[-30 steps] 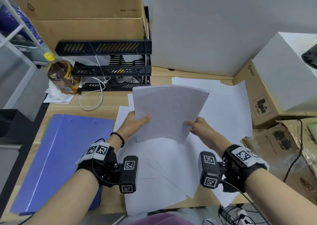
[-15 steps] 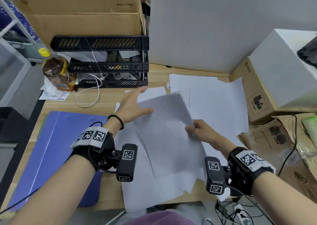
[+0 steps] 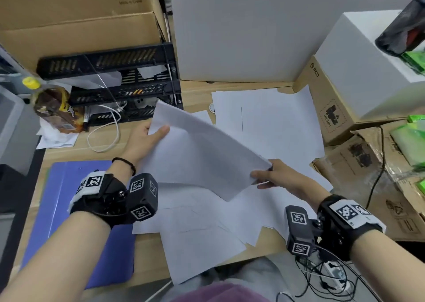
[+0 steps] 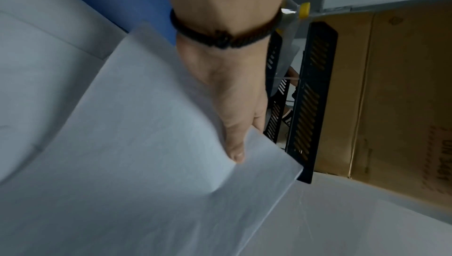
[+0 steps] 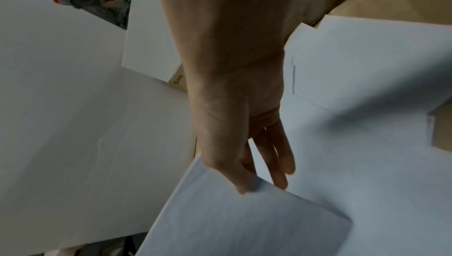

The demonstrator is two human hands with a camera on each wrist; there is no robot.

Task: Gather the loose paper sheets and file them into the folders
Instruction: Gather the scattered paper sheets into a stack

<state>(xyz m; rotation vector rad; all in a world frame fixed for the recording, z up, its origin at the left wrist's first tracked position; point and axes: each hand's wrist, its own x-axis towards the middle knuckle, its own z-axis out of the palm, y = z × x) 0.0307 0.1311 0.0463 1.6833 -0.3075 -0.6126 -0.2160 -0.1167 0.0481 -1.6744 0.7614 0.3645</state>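
Head view shows the left hand [image 3: 147,140] and the right hand [image 3: 276,177] holding one stack of white sheets [image 3: 202,154] tilted above the desk [image 3: 195,90]; each grip pinches it, the left thumb on top at the far-left corner with the fingers hidden beneath, the right thumb on top at the near-right corner with fingers under the edge. Below the grips more loose sheets [image 3: 202,239] lie overlapping on the desk, others [image 3: 276,117] beyond the right grip. A blue folder [image 3: 76,221] lies flat just left of the left wrist, and a black tray rack [image 3: 124,85] stands beyond the left grip.
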